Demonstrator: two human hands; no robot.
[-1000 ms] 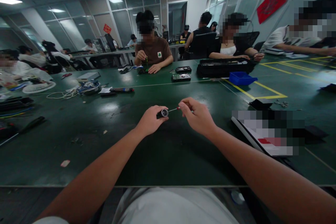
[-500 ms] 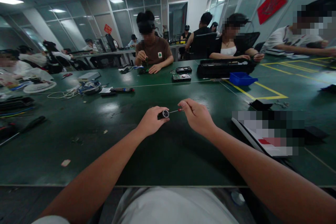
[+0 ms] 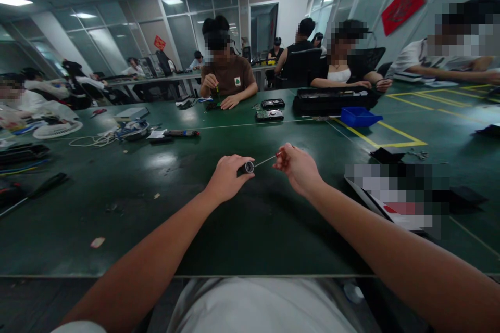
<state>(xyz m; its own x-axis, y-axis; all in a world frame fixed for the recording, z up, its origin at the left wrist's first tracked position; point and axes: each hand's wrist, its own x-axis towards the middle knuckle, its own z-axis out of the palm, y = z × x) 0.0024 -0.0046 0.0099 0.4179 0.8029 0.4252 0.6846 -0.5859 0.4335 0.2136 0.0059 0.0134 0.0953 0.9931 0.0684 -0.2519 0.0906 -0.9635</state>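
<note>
In the middle of the view, my left hand grips a short black cylinder between thumb and fingers, its round silver-rimmed end facing me. To its right my right hand is closed on the red handle of a thin screwdriver. The metal shaft slants down leftward to the cylinder's rim; whether its tip goes inside is too small to tell. Both hands are above the green table.
Papers or a booklet lie to the right, near a blue tray. Cables and a dark tool lie to the left. Across the table a person in brown works near two hard drives.
My right hand has turned and moved slightly up and right, so more of the screwdriver shaft shows at a steeper slant. The cylinder has shifted slightly to the right in my left hand.
</note>
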